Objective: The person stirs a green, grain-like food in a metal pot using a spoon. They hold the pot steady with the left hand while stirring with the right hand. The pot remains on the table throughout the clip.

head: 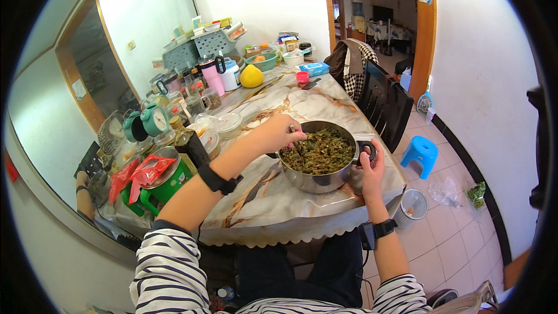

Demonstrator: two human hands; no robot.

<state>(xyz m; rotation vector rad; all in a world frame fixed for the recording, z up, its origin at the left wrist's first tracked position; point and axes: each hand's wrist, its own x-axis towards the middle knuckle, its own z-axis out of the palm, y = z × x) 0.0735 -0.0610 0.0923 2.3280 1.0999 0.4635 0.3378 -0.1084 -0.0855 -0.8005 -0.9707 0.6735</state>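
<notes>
A stainless steel pot (320,183) stands near the front right corner of the table. It is filled with a chopped, green-brown leafy mixture (322,150). My left hand (285,133) reaches over the pot's left rim, closed around a slim utensil (291,128). Only a short silvery bit of its handle shows; the lower end is hidden by the fingers or the mixture. On the opposite side, my right hand (370,170) grips the black side handle (366,150) with thumb and fingers.
Left of my arm stand a dark glass bottle (189,144), a green bucket-like container (172,183) with red packets, and lidded tubs (229,124). A yellow pomelo-like fruit (251,76) lies farther back. Chairs (383,100) line the right edge; a blue stool (420,153) and a wastebasket (411,209) stand beyond.
</notes>
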